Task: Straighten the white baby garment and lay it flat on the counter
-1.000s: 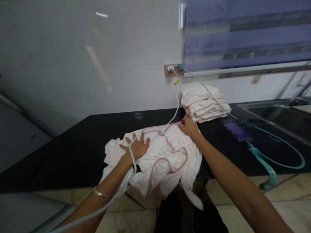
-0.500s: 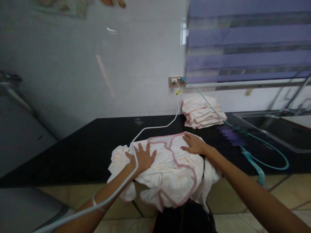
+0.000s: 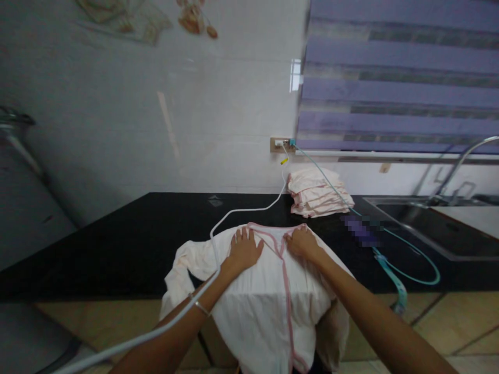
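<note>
Black counter (image 3: 117, 234): garment (image 3: 265, 291) lengthwise toward viewer, left hand (image 3: 244, 250), right hand (image 3: 302, 243) pressing flat.

Soft, fairly dim daylight is coming in from the upper right, where the striped blind (image 3: 401, 78) is glowing purplish, and pale streaks of glare are lying on the glossy white wall (image 3: 167, 130) while the black counter (image 3: 97, 234) is soaking up most of the light and showing only faint reflections. The wide lens is bending the counter edge and wall lines toward the corners, and the whole picture is looking slightly soft, with the corners blurring most. A pixelated patch (image 3: 360, 228) is hiding something on the counter, and shadows under the pale cloth (image 3: 257, 301) are staying weak and diffuse.
</note>
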A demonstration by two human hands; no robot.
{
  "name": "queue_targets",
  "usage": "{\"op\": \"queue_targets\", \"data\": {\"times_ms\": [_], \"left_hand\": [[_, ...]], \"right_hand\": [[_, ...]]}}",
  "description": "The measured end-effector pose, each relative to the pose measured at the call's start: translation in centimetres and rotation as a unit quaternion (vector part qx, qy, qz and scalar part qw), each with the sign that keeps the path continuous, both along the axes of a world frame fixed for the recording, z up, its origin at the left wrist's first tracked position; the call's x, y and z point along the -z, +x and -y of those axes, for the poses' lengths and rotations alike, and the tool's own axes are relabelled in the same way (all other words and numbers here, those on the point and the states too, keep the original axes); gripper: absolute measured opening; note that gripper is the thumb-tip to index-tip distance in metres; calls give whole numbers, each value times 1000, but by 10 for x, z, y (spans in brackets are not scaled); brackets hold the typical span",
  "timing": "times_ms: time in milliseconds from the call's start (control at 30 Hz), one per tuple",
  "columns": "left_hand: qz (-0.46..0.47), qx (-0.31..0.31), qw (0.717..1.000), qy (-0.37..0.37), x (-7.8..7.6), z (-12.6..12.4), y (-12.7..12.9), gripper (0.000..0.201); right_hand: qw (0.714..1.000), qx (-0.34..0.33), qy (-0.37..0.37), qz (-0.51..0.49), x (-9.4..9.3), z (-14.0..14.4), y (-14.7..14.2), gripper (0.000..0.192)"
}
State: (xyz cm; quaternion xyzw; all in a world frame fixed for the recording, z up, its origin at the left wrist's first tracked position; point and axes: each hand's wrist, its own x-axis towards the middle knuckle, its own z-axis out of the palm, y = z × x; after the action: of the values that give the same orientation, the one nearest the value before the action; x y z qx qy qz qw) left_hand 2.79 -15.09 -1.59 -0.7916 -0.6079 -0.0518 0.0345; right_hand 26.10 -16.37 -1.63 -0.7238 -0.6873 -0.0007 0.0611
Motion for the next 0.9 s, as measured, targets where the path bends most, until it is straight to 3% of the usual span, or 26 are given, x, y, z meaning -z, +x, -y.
{"op": "queue_targets", "data": {"times_ms": [67, 133, 367, 467, 800, 900], "left_hand": [[9, 2, 1000, -21, 5, -20, -4, 82], [9, 22, 999, -38, 5, -37, -10, 81], [7, 63, 997, -53, 0, -77, -26, 80], [10, 62, 997, -50, 1, -90, -25, 79], [15, 78, 997, -7, 6, -120, -16, 74], [22, 89, 996, -10, 10, -125, -16, 73]], "right_hand": [[998, 48, 26, -7, 7, -4, -5, 82], [997, 52, 45, -18, 12, -10, 0, 84], [995, -82, 55, -13, 17, -48, 51, 68], [993, -101, 62, 2, 18, -60, 60, 66], [999, -30, 17, 3, 10, -66, 36, 77], [999, -41, 10, 2, 9, -69, 25, 79]]}}
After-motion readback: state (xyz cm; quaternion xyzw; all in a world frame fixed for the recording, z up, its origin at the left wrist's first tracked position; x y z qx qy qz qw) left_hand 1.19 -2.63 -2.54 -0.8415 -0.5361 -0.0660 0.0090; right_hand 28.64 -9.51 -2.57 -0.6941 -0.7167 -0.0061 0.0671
